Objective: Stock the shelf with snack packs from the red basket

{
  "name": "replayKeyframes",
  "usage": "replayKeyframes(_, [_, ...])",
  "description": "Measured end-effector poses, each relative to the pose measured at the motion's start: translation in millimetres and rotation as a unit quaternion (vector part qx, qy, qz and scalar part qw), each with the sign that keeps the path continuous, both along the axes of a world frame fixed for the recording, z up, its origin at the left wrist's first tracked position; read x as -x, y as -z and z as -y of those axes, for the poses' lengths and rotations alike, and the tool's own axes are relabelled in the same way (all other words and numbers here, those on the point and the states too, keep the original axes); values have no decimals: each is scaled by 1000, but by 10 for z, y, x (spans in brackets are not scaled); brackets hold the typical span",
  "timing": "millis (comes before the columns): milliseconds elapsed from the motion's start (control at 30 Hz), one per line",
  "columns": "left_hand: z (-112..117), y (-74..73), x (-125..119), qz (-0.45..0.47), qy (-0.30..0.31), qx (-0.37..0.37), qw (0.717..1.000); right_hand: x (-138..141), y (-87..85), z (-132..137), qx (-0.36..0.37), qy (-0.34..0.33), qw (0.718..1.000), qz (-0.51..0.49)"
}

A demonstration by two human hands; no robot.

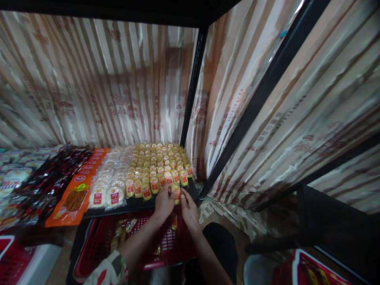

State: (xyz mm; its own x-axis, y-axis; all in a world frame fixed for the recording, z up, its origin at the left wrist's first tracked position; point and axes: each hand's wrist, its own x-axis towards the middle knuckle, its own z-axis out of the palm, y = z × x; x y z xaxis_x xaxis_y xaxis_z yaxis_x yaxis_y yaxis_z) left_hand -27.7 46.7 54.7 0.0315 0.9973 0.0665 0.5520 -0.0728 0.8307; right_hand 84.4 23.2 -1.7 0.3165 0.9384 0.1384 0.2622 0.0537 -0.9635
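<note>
Both my hands meet at the front edge of a black shelf point(139, 206). My left hand point(163, 204) and my right hand point(187, 206) pinch one small yellow snack packet point(177, 193) with a red label between their fingers. The packet stands at the front right of several rows of the same yellow packets point(157, 162) that fill the shelf's right end. Both hands have closed fingers on it.
Left of the yellow packets lie rows of white round packets point(107, 186), orange packets point(75, 198) and dark red packets point(53, 182). A red shopping basket point(97, 245) with a few packets sits below my arms. Black shelf posts point(192, 87) and striped curtains surround the shelf.
</note>
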Motion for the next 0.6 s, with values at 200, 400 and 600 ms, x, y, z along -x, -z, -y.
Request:
replayKeyframes(200, [-183,-228,-37,-19,-34,-57,998,61,96,-141,-53,51,972,225])
replayKeyframes(400, [-426,-331,-176,-8,-34,-73,997,174,89,-348,-30,85,938,334])
replayKeyframes(600, [-653,-463,-359,13,-12,-112,994,221,193,-417,-21,87,925,370])
